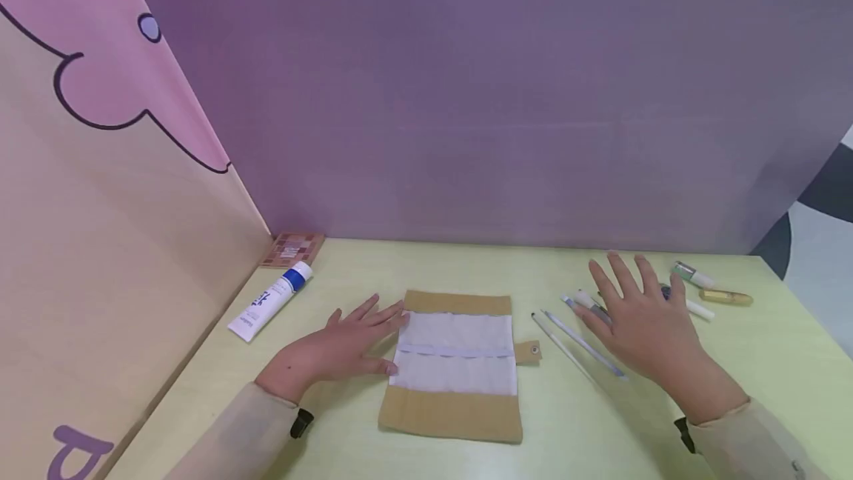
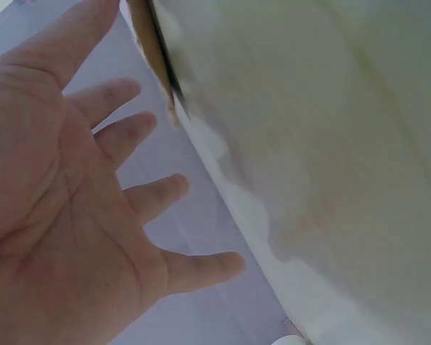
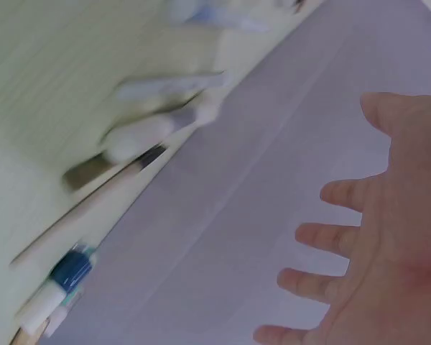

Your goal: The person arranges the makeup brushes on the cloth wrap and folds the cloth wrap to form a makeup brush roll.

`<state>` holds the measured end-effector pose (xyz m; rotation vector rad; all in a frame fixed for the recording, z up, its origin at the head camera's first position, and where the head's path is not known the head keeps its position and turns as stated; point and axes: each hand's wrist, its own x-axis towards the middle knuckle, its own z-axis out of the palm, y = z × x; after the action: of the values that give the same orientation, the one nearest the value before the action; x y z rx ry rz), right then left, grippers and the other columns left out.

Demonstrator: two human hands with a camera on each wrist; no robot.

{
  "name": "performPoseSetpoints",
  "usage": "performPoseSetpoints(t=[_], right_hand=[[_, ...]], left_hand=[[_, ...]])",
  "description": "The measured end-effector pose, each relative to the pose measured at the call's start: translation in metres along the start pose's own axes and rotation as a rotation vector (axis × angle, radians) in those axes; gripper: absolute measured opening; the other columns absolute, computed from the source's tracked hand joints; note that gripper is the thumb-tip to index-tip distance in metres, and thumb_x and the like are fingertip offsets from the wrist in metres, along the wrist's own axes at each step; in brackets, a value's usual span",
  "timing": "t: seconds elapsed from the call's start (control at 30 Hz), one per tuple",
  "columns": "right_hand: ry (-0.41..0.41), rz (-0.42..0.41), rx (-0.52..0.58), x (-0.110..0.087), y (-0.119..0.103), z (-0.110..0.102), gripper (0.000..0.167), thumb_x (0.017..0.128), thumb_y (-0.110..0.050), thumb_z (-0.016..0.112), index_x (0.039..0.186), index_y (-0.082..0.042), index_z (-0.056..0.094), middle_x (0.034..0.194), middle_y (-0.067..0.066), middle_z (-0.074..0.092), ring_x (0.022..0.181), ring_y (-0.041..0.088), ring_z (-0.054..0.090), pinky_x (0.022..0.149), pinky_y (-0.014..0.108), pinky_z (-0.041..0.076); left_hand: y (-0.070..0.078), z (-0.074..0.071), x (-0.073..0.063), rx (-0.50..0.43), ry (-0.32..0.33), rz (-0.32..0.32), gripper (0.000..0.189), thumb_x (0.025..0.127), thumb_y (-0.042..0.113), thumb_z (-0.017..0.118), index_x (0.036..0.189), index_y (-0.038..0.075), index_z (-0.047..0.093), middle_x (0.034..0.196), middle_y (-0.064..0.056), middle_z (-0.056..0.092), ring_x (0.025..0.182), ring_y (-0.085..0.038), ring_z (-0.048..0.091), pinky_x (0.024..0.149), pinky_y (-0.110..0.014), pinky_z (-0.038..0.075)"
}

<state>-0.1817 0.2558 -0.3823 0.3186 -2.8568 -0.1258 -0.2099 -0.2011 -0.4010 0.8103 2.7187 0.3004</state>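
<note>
A tan fabric pouch (image 1: 453, 417) lies unfolded, showing its pale lining and a lilac band across it. Its snap tab (image 1: 529, 352) sticks out to the right. At the pouch's left edge, my left hand (image 1: 340, 350) has its fingers spread, fingertips right at the border. Over a group of pens and brushes on the right hovers my right hand (image 1: 646, 324), fingers extended and holding nothing; it partly hides them. Two slim sticks (image 1: 586, 343) lie between pouch and right hand. The right wrist view shows a dark-tipped brush (image 3: 93, 205) and a blue-and-white capped item (image 3: 65, 277), blurred.
A white tube with a blue band (image 1: 269, 302) lies at the left, near a brown checkered flat box (image 1: 293, 250). At the right are a gold pen-like item (image 1: 726, 297) and a green-and-white one (image 1: 693, 274). Purple cloth (image 1: 500, 132) walls the back.
</note>
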Motion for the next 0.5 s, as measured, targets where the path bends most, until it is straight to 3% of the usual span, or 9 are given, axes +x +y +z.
performPoseSetpoints(t=[0.2, 0.4, 0.5], right_hand=[[-0.014, -0.064, 0.125, 0.003, -0.017, -0.01, 0.072, 0.108, -0.057, 0.052, 0.164, -0.013, 0.041, 0.166, 0.021, 0.045, 0.148, 0.052, 0.045, 0.107, 0.078, 0.042], [-0.055, -0.104, 0.435, 0.009, -0.033, -0.018, 0.07, 0.11, -0.05, 0.055, 0.163, -0.006, 0.04, 0.161, 0.024, 0.049, 0.141, 0.05, 0.053, 0.114, 0.069, 0.045], [-0.078, -0.103, 0.524, 0.015, -0.042, -0.019, 0.07, 0.11, -0.05, 0.055, 0.162, -0.006, 0.041, 0.158, 0.022, 0.052, 0.138, 0.045, 0.057, 0.114, 0.065, 0.048]], left_hand=[[0.001, 0.001, 0.002, -0.035, -0.043, -0.009, 0.081, 0.1, 0.056, 0.068, 0.168, 0.029, 0.036, 0.182, 0.003, 0.02, 0.168, -0.046, 0.01, 0.116, -0.091, 0.015], [-0.001, 0.001, 0.001, -0.077, -0.068, -0.04, 0.081, 0.1, 0.056, 0.068, 0.168, 0.028, 0.036, 0.181, 0.004, 0.021, 0.168, -0.045, 0.012, 0.116, -0.092, 0.015], [-0.001, -0.001, 0.001, -0.084, -0.082, -0.056, 0.081, 0.1, 0.058, 0.068, 0.168, 0.029, 0.036, 0.181, 0.005, 0.021, 0.169, -0.044, 0.011, 0.116, -0.091, 0.014]])
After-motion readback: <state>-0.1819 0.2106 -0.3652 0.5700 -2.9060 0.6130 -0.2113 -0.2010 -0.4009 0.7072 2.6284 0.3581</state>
